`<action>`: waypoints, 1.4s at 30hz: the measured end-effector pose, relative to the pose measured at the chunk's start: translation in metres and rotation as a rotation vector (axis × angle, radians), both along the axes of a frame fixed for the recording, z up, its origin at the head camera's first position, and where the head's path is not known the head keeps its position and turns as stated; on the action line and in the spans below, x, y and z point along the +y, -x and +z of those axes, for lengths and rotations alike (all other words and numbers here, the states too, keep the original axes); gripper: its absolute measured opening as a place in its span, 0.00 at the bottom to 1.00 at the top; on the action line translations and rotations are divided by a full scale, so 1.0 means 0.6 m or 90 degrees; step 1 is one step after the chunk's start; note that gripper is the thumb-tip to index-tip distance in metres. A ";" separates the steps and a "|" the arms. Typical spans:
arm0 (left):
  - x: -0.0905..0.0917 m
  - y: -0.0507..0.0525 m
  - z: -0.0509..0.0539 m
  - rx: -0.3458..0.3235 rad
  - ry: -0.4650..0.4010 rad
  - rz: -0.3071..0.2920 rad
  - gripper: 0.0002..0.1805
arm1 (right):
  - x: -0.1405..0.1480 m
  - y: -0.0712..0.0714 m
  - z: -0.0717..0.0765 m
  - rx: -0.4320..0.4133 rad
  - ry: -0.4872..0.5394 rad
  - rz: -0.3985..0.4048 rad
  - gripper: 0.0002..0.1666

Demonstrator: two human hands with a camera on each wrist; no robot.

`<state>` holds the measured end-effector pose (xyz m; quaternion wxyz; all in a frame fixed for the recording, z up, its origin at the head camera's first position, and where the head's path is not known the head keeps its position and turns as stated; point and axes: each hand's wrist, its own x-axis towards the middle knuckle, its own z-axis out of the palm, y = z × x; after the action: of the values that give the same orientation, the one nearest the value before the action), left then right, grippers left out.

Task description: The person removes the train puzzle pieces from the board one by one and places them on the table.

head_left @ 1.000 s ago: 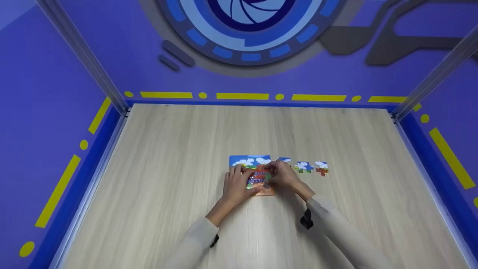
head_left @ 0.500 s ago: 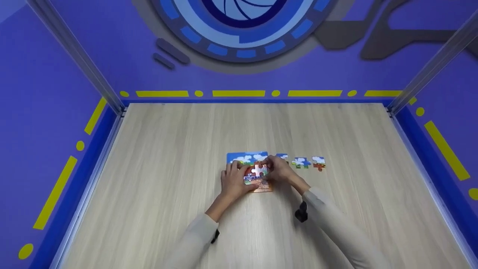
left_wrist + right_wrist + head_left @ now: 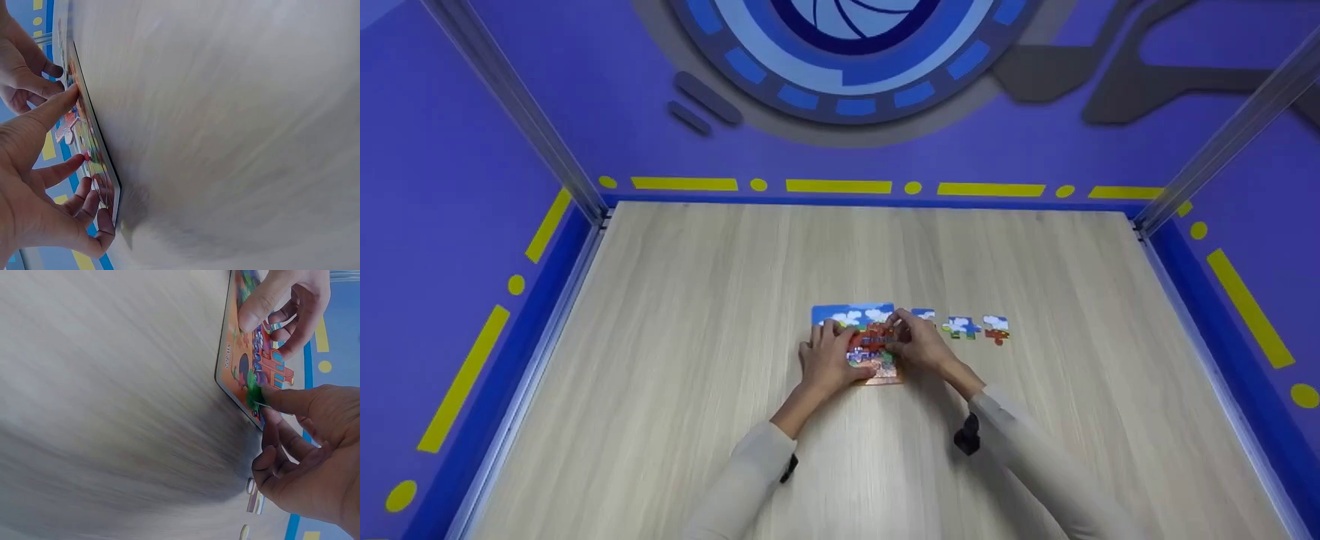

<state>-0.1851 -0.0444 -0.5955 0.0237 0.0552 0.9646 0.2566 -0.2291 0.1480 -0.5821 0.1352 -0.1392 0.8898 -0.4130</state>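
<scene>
A jigsaw puzzle board (image 3: 840, 311) lies on the table, printed with blue sky, white clouds and a red train. My left hand (image 3: 826, 358) is spread over its left side, thumb pressing near the front edge and fingertips resting on the picture, as the left wrist view also shows. At the board's right side, my right hand (image 3: 922, 345) pinches a red train puzzle piece (image 3: 281, 374) between thumb and fingers. That piece looks slightly raised and tilted over the board in the right wrist view. Fingers hide parts of the picture and the piece's lower edge.
Loose puzzle pieces lie right of the board: one partly behind the right hand, a cloud piece (image 3: 961, 327) and a cloud-and-red piece (image 3: 996, 328). Blue panels (image 3: 840, 169) wall the wooden table (image 3: 697, 300) at the back and sides.
The piece in my right hand tilted, showing a bright glare half a second ago, and now shows its red print again. Both hands stay on the board; the head view shifts slightly.
</scene>
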 end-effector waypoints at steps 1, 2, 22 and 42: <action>-0.001 0.000 0.000 0.000 -0.002 -0.001 0.42 | 0.001 0.000 -0.001 0.009 0.007 0.004 0.14; -0.001 0.001 0.000 -0.001 -0.006 -0.003 0.41 | 0.002 -0.001 -0.001 0.018 0.015 0.009 0.13; -0.006 0.001 -0.002 -0.004 -0.035 -0.009 0.41 | 0.079 -0.006 0.030 0.047 0.038 0.010 0.12; -0.004 -0.001 -0.005 0.020 -0.034 -0.018 0.41 | 0.241 -0.036 0.044 0.045 0.025 -0.081 0.12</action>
<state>-0.1844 -0.0466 -0.5986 0.0104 0.0738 0.9567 0.2813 -0.2077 0.2928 -0.5558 0.0744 -0.0992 0.8927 -0.4332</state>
